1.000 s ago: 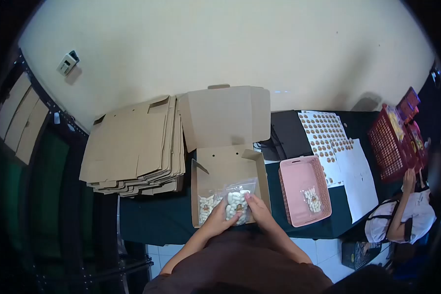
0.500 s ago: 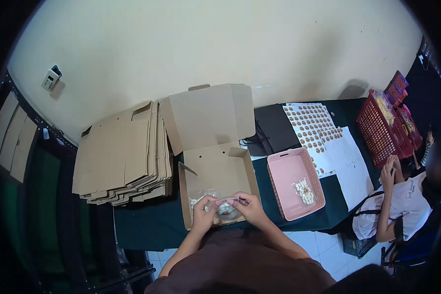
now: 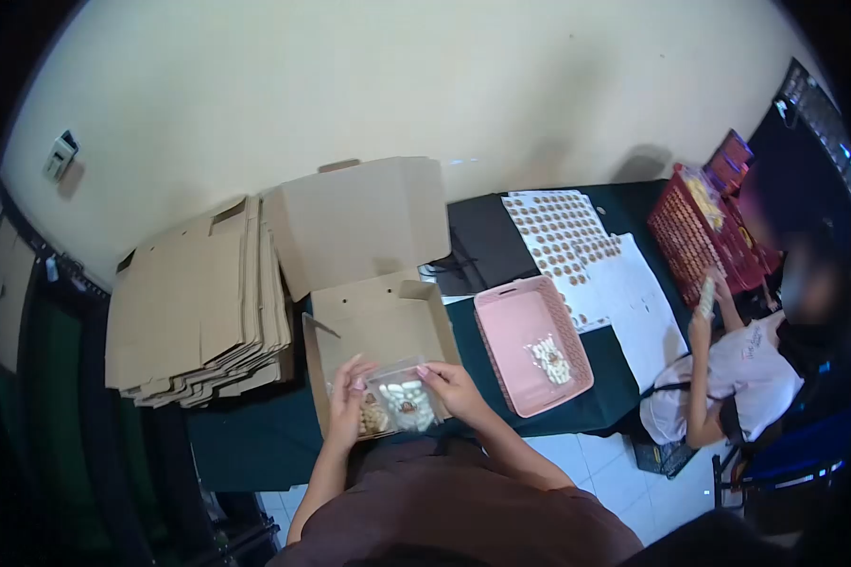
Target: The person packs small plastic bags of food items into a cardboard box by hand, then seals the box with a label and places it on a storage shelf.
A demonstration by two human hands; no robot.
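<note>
A clear plastic bag of white oblong pieces [image 3: 411, 395] with a small round brown sticker hangs tilted over the open cardboard box [image 3: 373, 298]. My right hand [image 3: 452, 387] pinches its upper right corner. At the upper left corner, my left hand [image 3: 346, 402] has its thumb and fingers closed on the edge. Below the bag, partly hidden by it and my left hand, some tan pieces [image 3: 373, 416] lie in the box. Another bag of white pieces [image 3: 550, 362] lies inside the pink basket [image 3: 531, 300] to the right.
Flattened cardboard boxes [image 3: 189, 302] are stacked on the left. Behind the basket are a black flat item [image 3: 477, 241], a sheet of round brown stickers [image 3: 558, 227] and white paper [image 3: 645, 331]. A co-worker [image 3: 728, 369] sits at the right near a red crate [image 3: 681, 222], holding something pale.
The bag has been raised and tipped so its front shows, and my hands have moved apart at its top. The view has shifted right. The co-worker now holds up a pale item.
</note>
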